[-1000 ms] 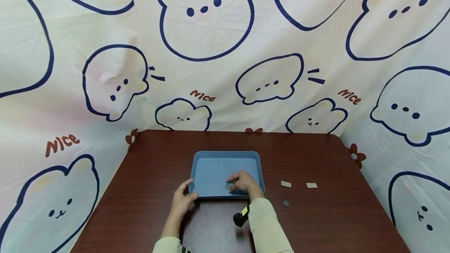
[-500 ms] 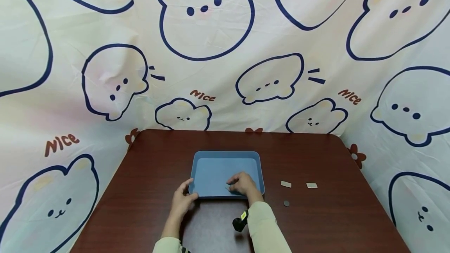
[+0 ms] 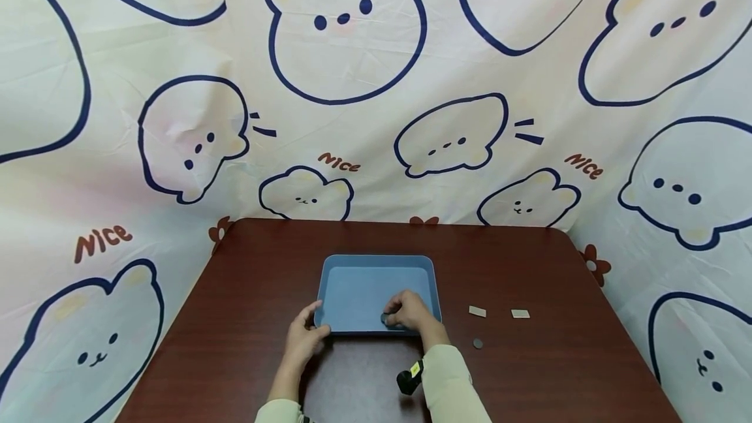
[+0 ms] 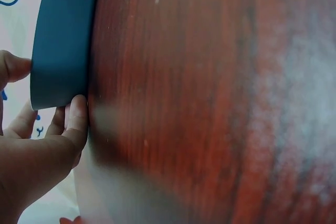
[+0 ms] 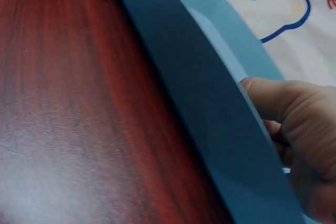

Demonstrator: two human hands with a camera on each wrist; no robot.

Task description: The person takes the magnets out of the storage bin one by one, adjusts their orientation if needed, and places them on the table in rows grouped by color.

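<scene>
A blue tray [image 3: 352, 286] lies on the brown table. My left hand [image 3: 302, 341] holds its near left corner, thumb at the front wall and fingers along the left side; in the left wrist view the fingertips [image 4: 77, 106] touch the tray wall [image 4: 63, 40]. Inside the tray, near the front right, my right hand [image 3: 411, 312] has its thumb and fingers together at a small grey round disc [image 3: 384, 319], pinching it, mostly hidden by the fingers. In the right wrist view the tray's front wall [image 5: 199, 93] hides the disc and the fingertips.
Right of the tray, two small pale rectangular pieces [image 3: 478, 311] and another grey disc [image 3: 478, 343] lie on the table [image 3: 558, 371]. A patterned cloth [image 3: 376, 136] hangs behind and at both sides.
The right fingers have closed in on the disc, which has shifted slightly right and nearer and is now more covered. My left hand stays at the tray corner.
</scene>
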